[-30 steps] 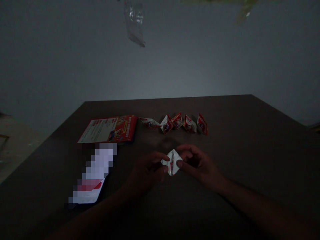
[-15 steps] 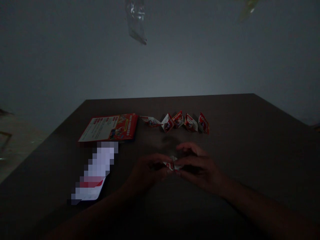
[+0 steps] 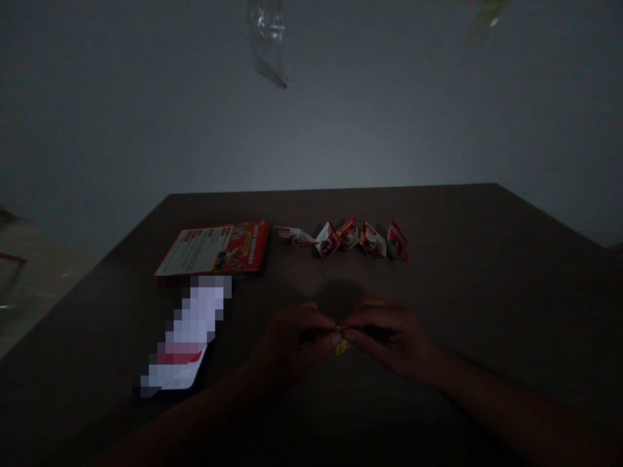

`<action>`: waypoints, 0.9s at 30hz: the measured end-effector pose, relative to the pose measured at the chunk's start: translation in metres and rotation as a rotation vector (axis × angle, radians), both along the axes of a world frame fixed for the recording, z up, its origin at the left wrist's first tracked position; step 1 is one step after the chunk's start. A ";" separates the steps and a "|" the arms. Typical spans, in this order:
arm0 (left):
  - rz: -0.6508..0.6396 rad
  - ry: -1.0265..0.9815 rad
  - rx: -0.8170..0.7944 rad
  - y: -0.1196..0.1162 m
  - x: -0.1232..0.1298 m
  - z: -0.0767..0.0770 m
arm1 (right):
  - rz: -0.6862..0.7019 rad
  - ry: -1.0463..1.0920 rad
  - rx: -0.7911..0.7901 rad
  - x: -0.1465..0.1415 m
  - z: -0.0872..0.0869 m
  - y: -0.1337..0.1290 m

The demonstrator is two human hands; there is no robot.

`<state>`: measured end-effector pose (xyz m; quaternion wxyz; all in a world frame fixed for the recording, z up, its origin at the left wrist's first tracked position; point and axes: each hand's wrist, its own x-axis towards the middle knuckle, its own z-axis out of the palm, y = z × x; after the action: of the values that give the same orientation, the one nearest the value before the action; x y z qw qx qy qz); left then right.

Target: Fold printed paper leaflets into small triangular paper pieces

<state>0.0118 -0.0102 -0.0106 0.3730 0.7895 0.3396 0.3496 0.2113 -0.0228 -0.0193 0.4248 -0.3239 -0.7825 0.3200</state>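
Near the middle of the dark table (image 3: 452, 227), my left hand (image 3: 296, 334) and my right hand (image 3: 396, 334) meet at the fingertips. Both pinch a small folded paper piece (image 3: 341, 346), whose yellow and red part shows below the thumbs; the rest is hidden by the fingers. Beyond my hands lies a row of several folded red-and-white paper pieces, among them one at the left (image 3: 294, 237), one in the middle (image 3: 328, 240) and one at the right end (image 3: 398, 242).
A stack of red-and-white printed sheets (image 3: 214, 249) lies at the left of the table. Nearer me is a lit phone (image 3: 187, 337), its screen partly pixelated. A clear plastic bag (image 3: 267, 42) shows against the grey wall. The room is dim.
The paper between my hands has turned, now showing yellow instead of white. My right fingers, spread a little before, have closed in on it, and my fingertips have come together.
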 end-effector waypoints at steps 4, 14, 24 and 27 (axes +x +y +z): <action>0.031 -0.006 0.062 0.000 0.000 0.003 | 0.025 -0.006 -0.043 -0.002 0.000 0.001; 0.062 -0.036 0.179 -0.008 0.007 -0.001 | 0.000 -0.138 0.207 -0.011 0.007 -0.002; 0.056 0.023 0.299 -0.011 0.005 -0.002 | -0.003 -0.326 0.393 -0.010 0.008 -0.010; 0.056 0.042 0.311 -0.012 0.006 -0.002 | 0.001 -0.293 0.384 -0.010 0.009 -0.010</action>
<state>0.0178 -0.0221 -0.0127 0.2294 0.8350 0.3110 0.3918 0.2011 -0.0325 -0.0106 0.3602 -0.2796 -0.8826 0.1149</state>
